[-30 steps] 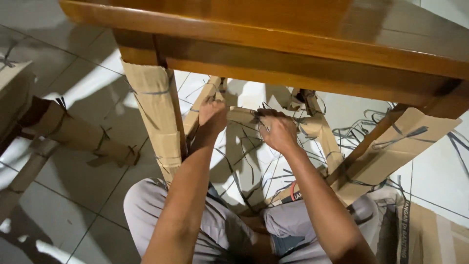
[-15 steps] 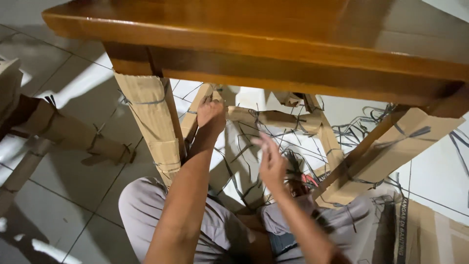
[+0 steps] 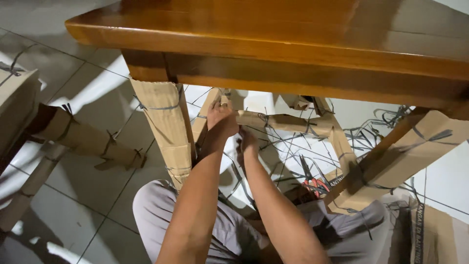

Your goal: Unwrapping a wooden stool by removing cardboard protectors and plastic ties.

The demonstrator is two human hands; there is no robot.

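left hand clenched on cardboard-wrapped crossbar under the wooden table, near its front-left corner | right hand just below that bar, grip cannot be told | cardboard-wrapped leg just left of both hands | red-handled cutters on floor beyond | cut straps under the far edge

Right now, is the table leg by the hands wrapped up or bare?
Wrapped. Brown cardboard covers the near table leg, tied round with thin dark straps. The left hand and right hand reach a wrapped crossbar behind it.
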